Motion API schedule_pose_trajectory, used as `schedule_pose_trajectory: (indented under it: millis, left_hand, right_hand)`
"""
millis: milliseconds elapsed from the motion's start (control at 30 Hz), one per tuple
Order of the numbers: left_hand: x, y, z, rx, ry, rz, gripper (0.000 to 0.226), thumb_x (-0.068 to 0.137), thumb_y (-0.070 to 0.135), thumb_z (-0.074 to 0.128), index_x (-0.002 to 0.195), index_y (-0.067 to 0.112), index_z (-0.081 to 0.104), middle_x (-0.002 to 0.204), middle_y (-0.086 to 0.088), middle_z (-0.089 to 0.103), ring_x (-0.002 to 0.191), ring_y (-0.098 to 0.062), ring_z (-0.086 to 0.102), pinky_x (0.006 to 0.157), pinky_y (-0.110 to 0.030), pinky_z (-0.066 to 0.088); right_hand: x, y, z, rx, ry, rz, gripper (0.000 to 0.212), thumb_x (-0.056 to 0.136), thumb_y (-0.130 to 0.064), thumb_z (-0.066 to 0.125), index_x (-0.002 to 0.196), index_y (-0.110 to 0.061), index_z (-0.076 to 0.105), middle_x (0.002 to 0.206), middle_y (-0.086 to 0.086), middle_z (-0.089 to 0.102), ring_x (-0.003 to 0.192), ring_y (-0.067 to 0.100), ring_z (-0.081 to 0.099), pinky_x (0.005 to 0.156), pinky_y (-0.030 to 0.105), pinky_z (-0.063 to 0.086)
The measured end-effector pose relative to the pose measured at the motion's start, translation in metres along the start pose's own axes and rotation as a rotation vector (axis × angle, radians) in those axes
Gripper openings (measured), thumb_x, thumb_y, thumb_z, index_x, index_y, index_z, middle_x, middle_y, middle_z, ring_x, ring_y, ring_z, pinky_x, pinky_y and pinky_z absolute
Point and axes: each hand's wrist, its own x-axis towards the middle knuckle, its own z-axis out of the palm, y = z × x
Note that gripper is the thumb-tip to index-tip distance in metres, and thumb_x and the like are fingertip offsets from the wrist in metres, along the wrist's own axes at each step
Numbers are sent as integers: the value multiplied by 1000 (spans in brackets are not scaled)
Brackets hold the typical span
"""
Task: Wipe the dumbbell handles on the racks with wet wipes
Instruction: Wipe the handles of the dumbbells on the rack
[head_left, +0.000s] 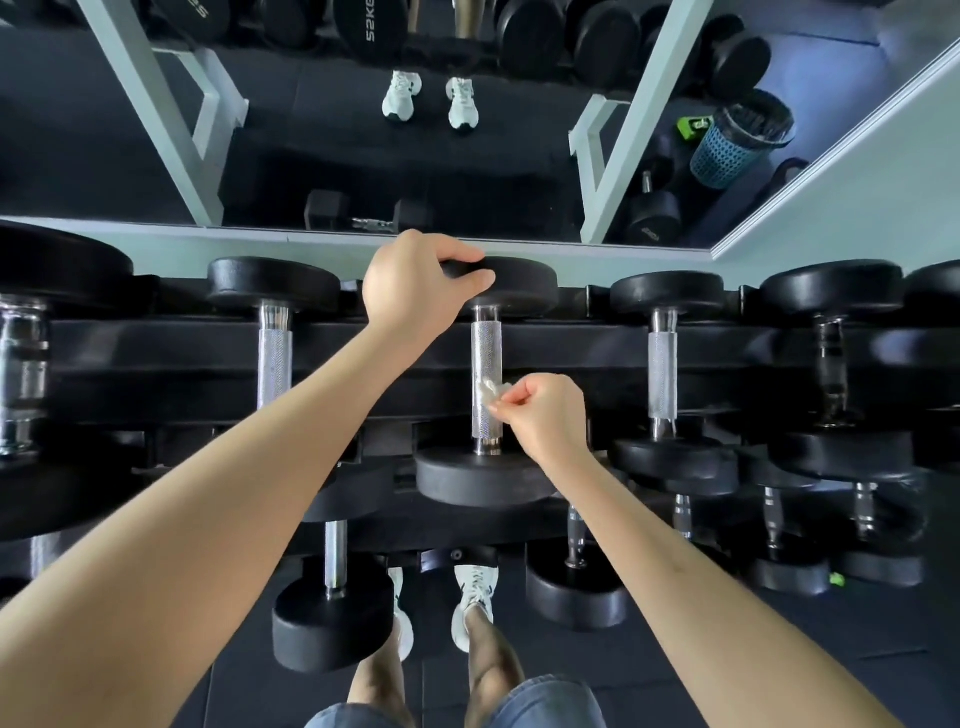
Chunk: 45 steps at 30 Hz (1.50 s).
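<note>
The person stands close against the top tier of the rack (156, 353), over a row of round-headed dumbbells whose handles run straight away from them toward the mirror (322, 156). The left hand (415, 291) curls over the rim of the far head (519, 283) of the middle dumbbell, fingers hooked on its top edge, apparently steadying it. The right hand (545, 415) pinches a small bunched wet wipe (488, 391) between thumb and fingertips, with the other fingers tucked in. It presses the wad against the right side of that dumbbell's knurled handle (485, 348), a little below its middle.

The handle's long axis runs near-to-far, so I'd judge the stroke has to travel along that line, up toward the far head or down toward the near head (478, 478). The wipe would also need working round the bar to reach its left side, which the wad doesn't cover. The right hand sits just beside the bar on its right. The left is further up and off the bar. The next handle (662, 374) to the right lies parallel, nearer the wiping hand than the left-side handle (274, 358). Whether either has been wiped I cannot tell.
</note>
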Motion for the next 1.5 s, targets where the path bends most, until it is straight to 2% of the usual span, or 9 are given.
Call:
schedule_pose_trajectory:
  millis: [167, 400, 500, 633, 733, 933, 1067, 1267, 1500]
  left_hand:
    - [-1, 0, 1, -4, 12, 4, 25, 81, 44, 68, 104, 33, 71, 102, 13, 69, 86, -9, 63, 60, -22, 47]
    - [1, -3, 3, -5, 30, 25, 25, 81, 45, 68, 103, 35, 71, 104, 16, 69, 91, -6, 62, 58, -19, 44]
    - [2, -4, 4, 4, 31, 25, 24, 81, 46, 68, 102, 36, 71, 104, 15, 68, 87, -6, 62, 57, -20, 44]
    - [3, -7, 6, 15, 35, 36, 25, 81, 48, 67, 103, 37, 70, 105, 14, 68, 87, -7, 62, 58, -22, 45]
    - [4, -8, 7, 24, 35, 46, 26, 81, 48, 66, 104, 37, 70, 107, 13, 67, 92, -8, 61, 62, -24, 46]
    - [5, -11, 7, 32, 30, 57, 27, 81, 50, 65, 104, 38, 70, 107, 12, 67, 96, -10, 61, 67, -26, 49]
    - [6, -12, 9, 11, 43, 48, 25, 80, 48, 66, 102, 37, 70, 106, 12, 67, 95, -8, 61, 67, -26, 50]
    - [6, -11, 9, 5, 41, 42, 25, 80, 48, 66, 102, 37, 71, 105, 13, 68, 94, -8, 61, 66, -27, 50]
    - [4, -9, 9, -1, 43, 39, 24, 81, 45, 67, 103, 36, 70, 104, 13, 68, 93, -9, 61, 59, -22, 42]
  right_hand:
    - [2, -3, -5, 40, 107, -147, 28, 82, -31, 71, 83, -11, 52, 67, 12, 65, 57, 24, 55, 59, 24, 46]
    - [17, 11, 5, -278, 244, -465, 11, 81, -26, 71, 85, -16, 75, 77, -4, 59, 68, 15, 53, 57, 23, 39]
    - [21, 4, 4, -165, 76, -423, 26, 89, -34, 59, 92, -10, 69, 73, -14, 44, 63, 2, 49, 58, 10, 33]
    - [21, -12, 3, -294, -29, -475, 39, 90, -43, 52, 68, -15, 36, 68, -7, 39, 62, 10, 39, 62, 28, 33]
    - [17, -3, 2, -493, -73, -679, 31, 97, -41, 41, 80, -18, 51, 81, -8, 47, 74, 11, 44, 69, 32, 39]
    - [29, -2, -17, -727, -277, -947, 41, 72, 16, 56, 111, 5, 61, 90, 14, 56, 76, 26, 55, 57, 27, 43]
    - [45, -21, -19, -748, -154, -764, 37, 83, 12, 52, 118, -1, 58, 97, 12, 54, 81, 29, 55, 61, 33, 40]
    - [13, -1, -20, -809, -431, -920, 40, 70, 14, 65, 107, -1, 65, 95, 12, 59, 79, 26, 58, 54, 29, 41]
    - [37, -20, -15, -823, -241, -769, 31, 85, 5, 51, 113, -6, 58, 93, 5, 49, 79, 25, 52, 60, 30, 32]
